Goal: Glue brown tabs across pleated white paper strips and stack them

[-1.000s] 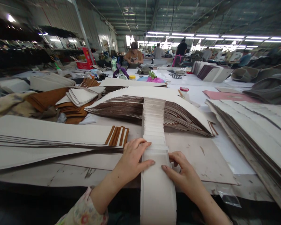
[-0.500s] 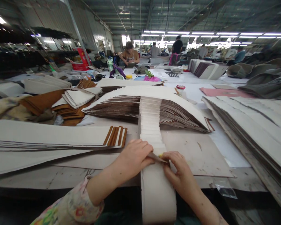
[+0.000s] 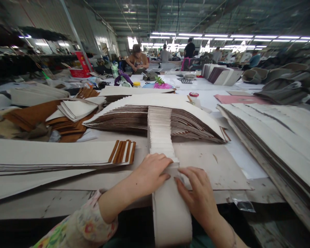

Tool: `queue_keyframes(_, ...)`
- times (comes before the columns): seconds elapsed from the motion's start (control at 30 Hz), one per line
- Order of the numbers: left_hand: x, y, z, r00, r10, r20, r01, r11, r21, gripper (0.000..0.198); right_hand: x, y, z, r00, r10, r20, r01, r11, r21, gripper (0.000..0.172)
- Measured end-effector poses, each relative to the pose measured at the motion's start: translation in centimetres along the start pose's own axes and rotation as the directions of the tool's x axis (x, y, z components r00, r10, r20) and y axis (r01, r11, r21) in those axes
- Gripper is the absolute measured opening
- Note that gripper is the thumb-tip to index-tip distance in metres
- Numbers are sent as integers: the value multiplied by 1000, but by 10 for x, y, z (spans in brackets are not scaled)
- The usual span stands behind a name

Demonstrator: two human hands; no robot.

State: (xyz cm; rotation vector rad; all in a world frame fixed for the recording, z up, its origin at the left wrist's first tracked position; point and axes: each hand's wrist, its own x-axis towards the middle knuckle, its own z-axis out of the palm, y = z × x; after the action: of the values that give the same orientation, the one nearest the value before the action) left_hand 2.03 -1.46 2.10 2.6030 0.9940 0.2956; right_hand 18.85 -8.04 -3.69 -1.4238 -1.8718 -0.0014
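Note:
A long pale strip (image 3: 170, 210) runs from the stack toward me and droops over the table's near edge. Farther up, it joins a row of closely overlapped pale pieces (image 3: 160, 134). My left hand (image 3: 155, 172) rests on the strip's left side, fingertips lying across it and thumb held apart from them. By the right edge is my right hand (image 3: 196, 187), its thumb and fingers spread and touching the strip there. Behind the overlapped row lies a thick arched stack of white-topped, brown-edged panels (image 3: 124, 115).
Long pale panels with brown end strips (image 3: 122, 151) lie at left, near brown pieces (image 3: 67, 129). Another panel stack (image 3: 279, 134) fills the right side. A red-lidded jar (image 3: 193, 94) stands behind the arch. Across the table a person (image 3: 137, 62) bends over work.
The raised flap between my hands now lies down on the strip. Both hands have loosened, and my right fingers have spread. The whole view has shifted slightly.

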Motion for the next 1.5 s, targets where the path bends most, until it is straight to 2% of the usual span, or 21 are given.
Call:
queue_keyframes(0.07,0,0,2,1000,-3,-12,3,1000,-4,27,-1,-4,-5,994,-96,58,99,993,-59,12)
queue_keyframes(0.17,1,2,3,1000,-9,-4,9,1000,9,30,0,-8,-9,984,-137,113,147,985,-87,15)
queue_keyframes(0.27,3,4,3,1000,0,7,0,999,32,31,1,-10,-11,986,-125,112,137,985,-105,18)
queue_keyframes(0.47,7,7,1,995,87,42,-85,996,-32,37,1,-10,-10,986,-110,127,120,990,-80,17)
queue_keyframes(0.73,9,6,0,986,138,99,-140,990,19,36,-1,-9,-9,986,-93,135,100,994,-45,15)
queue_keyframes(0.97,7,10,6,983,122,135,-135,986,98,37,0,-9,-7,988,-100,117,105,994,-37,15)
queue_keyframes(1.33,6,16,5,974,124,192,-168,958,234,33,-2,-8,-5,989,-112,101,114,993,-20,14)
queue_keyframes(1.5,5,23,8,975,103,199,-164,933,319,26,3,-1,-2,990,-41,135,33,997,67,6)
